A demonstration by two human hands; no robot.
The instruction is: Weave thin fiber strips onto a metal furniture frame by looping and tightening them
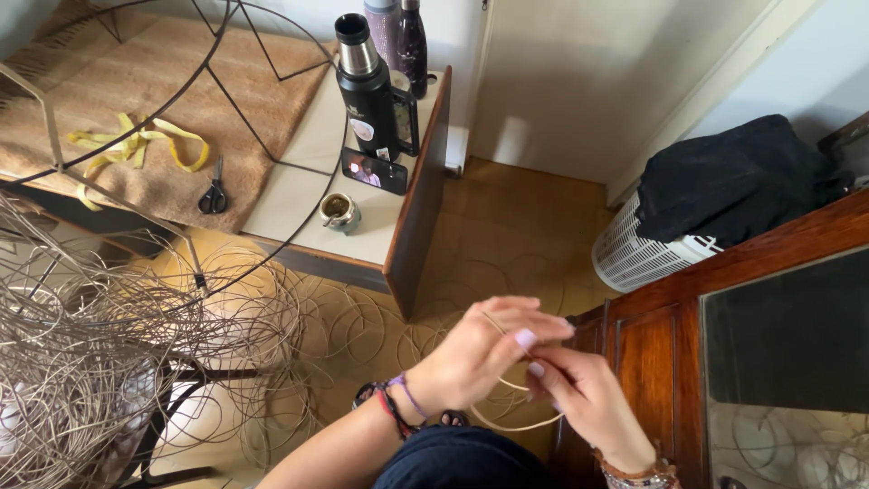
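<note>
Above the floor, left hand and right hand grip a thin reed strand, looping down-left.

Both hands meet low center, left hand just left of right hand, touching, w/ a reed strand looping below them. Tangled reed coil sits far left on the floor, wire frame above it. Low table behind, w/ scissors and ribbon on its left part, thermos, phone, small cup on the right. 2 bottles behind the thermos. Wooden cabinet right of the hands, laundry basket behind it w/ cloth on top.
</note>
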